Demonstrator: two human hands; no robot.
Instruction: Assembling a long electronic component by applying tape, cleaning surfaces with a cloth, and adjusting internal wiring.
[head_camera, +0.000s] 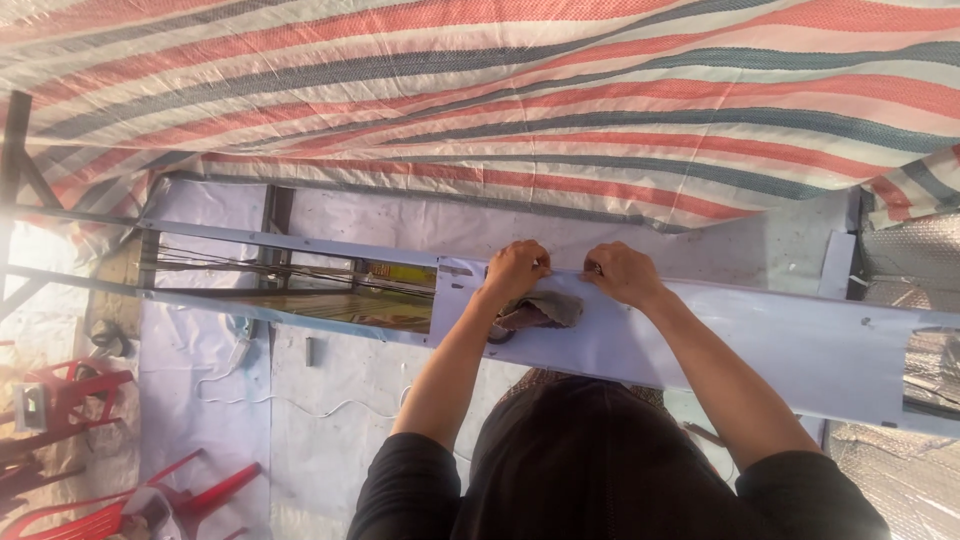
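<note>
A striped tarp (520, 100) spreads behind a long pale metal panel (780, 345), red plastic chairs (70, 400) off to one side. My left hand (515, 270) and right hand (622, 274) curl closed on the panel's upper edge; a grey rag (545, 310) sits just under my left.

I note black short sleeves on both arms, ending above the elbows. Forearms bare, left hand (513, 268) and right hand (622, 273) ungloved. Black garment covers the torso below.
</note>
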